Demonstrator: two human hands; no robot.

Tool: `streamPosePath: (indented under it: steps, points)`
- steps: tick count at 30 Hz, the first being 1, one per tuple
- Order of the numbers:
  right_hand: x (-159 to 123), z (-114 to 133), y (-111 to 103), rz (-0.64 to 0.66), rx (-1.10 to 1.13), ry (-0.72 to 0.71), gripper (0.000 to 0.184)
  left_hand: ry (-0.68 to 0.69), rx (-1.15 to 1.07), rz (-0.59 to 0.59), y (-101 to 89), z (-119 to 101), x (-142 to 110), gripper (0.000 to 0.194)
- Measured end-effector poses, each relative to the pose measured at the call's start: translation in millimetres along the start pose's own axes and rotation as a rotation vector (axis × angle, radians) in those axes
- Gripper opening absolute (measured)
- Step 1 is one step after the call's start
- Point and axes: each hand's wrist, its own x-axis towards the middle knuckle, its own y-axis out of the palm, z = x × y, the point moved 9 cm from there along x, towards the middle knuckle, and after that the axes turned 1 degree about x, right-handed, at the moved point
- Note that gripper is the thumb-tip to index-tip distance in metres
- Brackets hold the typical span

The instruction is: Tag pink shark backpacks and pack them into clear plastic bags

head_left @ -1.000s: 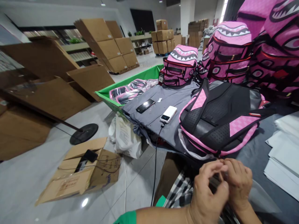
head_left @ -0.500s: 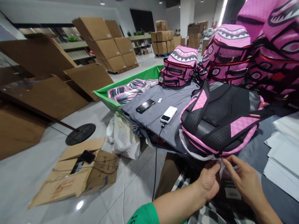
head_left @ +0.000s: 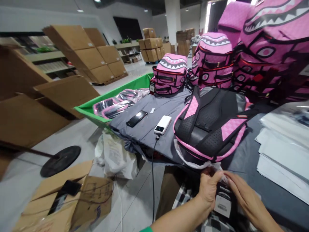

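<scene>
A pink and black backpack (head_left: 210, 117) lies on the grey-covered table with its back panel and straps facing up. From its near lower edge runs a thin white plastic strip (head_left: 189, 163). My left hand (head_left: 209, 185) is closed on the bunched end of this strip, thumb on top. Against it, my right hand (head_left: 243, 195) pinches the same plastic with its fingertips. Below and between my hands hangs a black tag with a white barcode label (head_left: 222, 205). The tag's upper end is partly hidden by plastic and fingers.
A white power bank (head_left: 163, 124) with a cable and a black phone (head_left: 137, 118) lie left of the backpack. White plastic bags (head_left: 280, 151) are stacked at right. More pink backpacks (head_left: 170, 72) stand behind. An opened carton (head_left: 91, 196) sits on the floor.
The view has shifted, so the table items appear farther left. My hands and the plastic end are slightly lower, away from the backpack's edge, and the barcode tag shows more fully.
</scene>
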Motion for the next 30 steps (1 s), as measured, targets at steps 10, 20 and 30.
streamPosePath:
  steps: [10, 20, 30]
  points:
    - [-131.5, -31.9, -81.3, -0.13, 0.011, 0.466, 0.035, -0.149, 0.285, -0.106, -18.5, 0.5, -1.1, 0.054]
    - [-245.4, -132.5, -268.7, -0.79, -0.145, 1.082, 0.057, -0.147, 0.317, -0.139, -25.7, 6.2, 1.3, 0.058]
    - [-271.2, -101.7, -245.2, -1.038, -0.069, 1.046, 0.05, -0.133, 0.338, -0.141, -29.1, 8.1, 1.9, 0.059]
